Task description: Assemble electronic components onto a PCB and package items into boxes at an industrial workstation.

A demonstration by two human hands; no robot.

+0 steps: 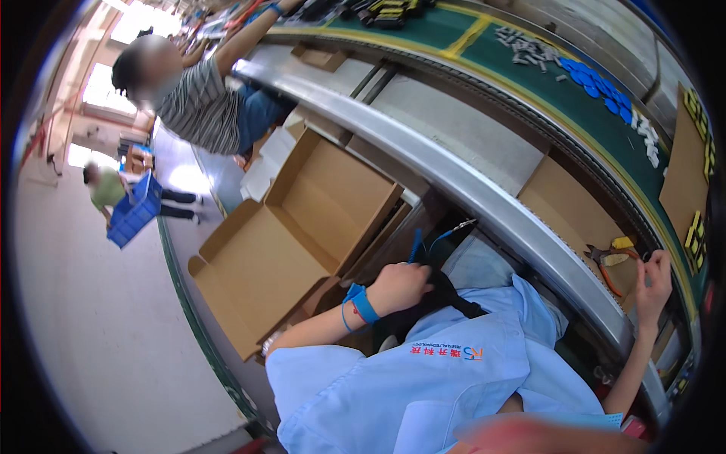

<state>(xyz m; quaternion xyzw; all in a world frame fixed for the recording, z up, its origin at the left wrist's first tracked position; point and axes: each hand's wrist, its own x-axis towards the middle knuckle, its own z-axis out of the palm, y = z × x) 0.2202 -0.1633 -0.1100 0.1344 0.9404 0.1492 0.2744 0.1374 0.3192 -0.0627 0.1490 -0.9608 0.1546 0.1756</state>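
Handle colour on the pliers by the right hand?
The pliers' handles are orange, seen in the head view.

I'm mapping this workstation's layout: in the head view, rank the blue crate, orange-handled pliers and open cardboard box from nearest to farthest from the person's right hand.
1. Orange-handled pliers: just left of the right hand.
2. Open cardboard box: on the person's left side.
3. Blue crate: far-left background, carried by another person.

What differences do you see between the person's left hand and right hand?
The left hand is at a black cloth-like thing; the right hand is near the orange-handled pliers. The left hand has a blue wristband; the right hand shows none. Both hands are gloveless.
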